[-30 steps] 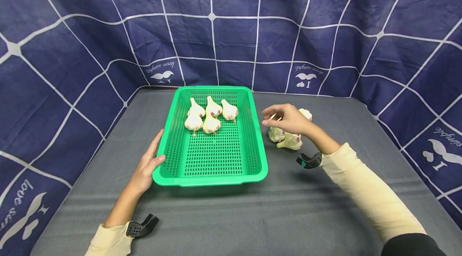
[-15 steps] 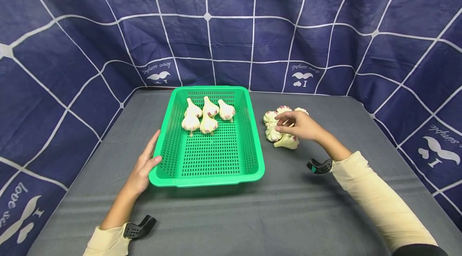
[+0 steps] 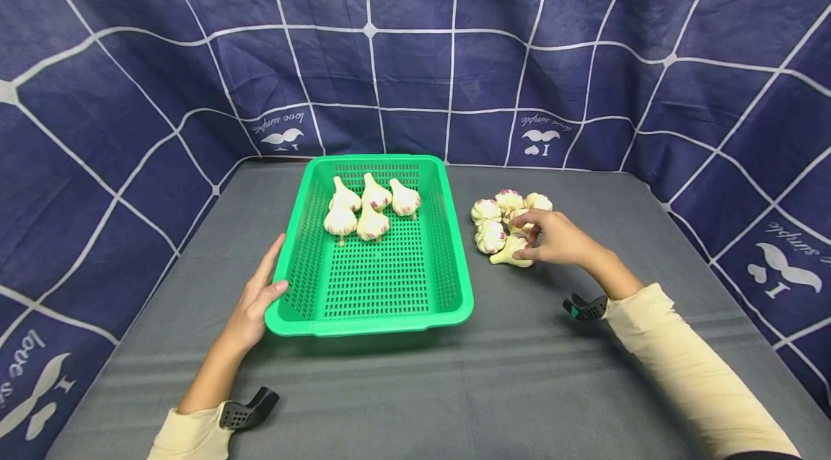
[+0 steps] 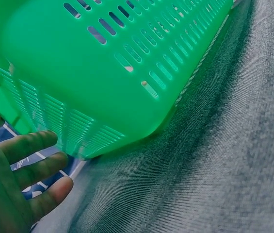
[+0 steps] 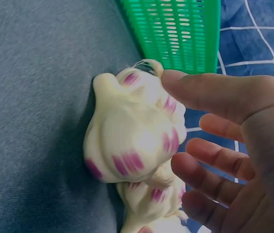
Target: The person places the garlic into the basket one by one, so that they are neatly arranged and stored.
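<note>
A green perforated plastic basket point(image 3: 379, 325) stands on the table with several white garlic bulbs point(image 3: 374, 222) grouped towards its far end. My left hand point(image 3: 252, 305) rests at the basket's left rim, its fingers extended along the outside, as the left wrist view also shows. Right of the basket lies a cluster of garlic bulbs point(image 3: 490, 237) with purple streaks. Over that cluster's near right side hovers my right hand point(image 3: 558, 239), fingers loosely bent and apart. In the right wrist view its thumb and fingers stand beside the nearest garlic bulb point(image 5: 132, 131), not closed round it.
Grey cloth point(image 3: 415, 402) covers the table. A dark blue curtain point(image 3: 415, 71) with white grid lines hangs behind it and at both sides. Each wrist carries a black camera mount, such as the right camera mount point(image 3: 586, 307).
My right hand has moved right from beside the basket's rim to the near bulb of the cluster, uncovering the other bulbs. My left hand stays at the rim. The view has shifted slightly.
</note>
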{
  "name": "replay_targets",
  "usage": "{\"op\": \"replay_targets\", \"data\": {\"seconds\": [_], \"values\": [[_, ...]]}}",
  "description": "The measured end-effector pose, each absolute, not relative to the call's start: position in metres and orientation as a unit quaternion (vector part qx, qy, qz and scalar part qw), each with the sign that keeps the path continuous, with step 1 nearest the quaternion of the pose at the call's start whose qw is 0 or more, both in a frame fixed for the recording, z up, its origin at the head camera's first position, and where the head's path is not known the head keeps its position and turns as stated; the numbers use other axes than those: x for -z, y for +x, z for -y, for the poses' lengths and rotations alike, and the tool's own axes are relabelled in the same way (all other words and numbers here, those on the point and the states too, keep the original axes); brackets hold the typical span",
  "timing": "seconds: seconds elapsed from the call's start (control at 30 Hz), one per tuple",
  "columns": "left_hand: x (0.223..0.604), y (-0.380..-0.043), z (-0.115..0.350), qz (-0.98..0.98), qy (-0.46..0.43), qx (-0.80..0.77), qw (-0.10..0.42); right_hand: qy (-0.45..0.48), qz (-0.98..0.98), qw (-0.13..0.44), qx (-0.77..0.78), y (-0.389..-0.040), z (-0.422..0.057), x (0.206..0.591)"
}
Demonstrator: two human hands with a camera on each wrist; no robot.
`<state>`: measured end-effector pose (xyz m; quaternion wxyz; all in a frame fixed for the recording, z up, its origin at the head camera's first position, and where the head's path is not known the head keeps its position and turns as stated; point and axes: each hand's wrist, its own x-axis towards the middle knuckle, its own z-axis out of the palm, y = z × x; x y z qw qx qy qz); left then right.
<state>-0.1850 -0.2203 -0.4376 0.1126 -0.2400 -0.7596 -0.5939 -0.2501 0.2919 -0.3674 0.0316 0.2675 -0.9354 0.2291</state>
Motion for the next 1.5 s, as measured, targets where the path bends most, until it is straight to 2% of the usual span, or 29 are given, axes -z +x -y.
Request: {"op": "replay_targets", "data": {"seconds": [0.8, 1.5], "values": [[0.438, -0.185, 0.221, 0.760, -0.239, 0.595, 0.108, 0.295, 0.939, 0.001, -0.177, -0.248, -0.293, 0.386], [0.437, -0.185, 0.221, 0.758, -0.241, 0.597, 0.107, 0.302, 0.937, 0.029, -0.175, -0.238, -0.302, 0.369]]}}
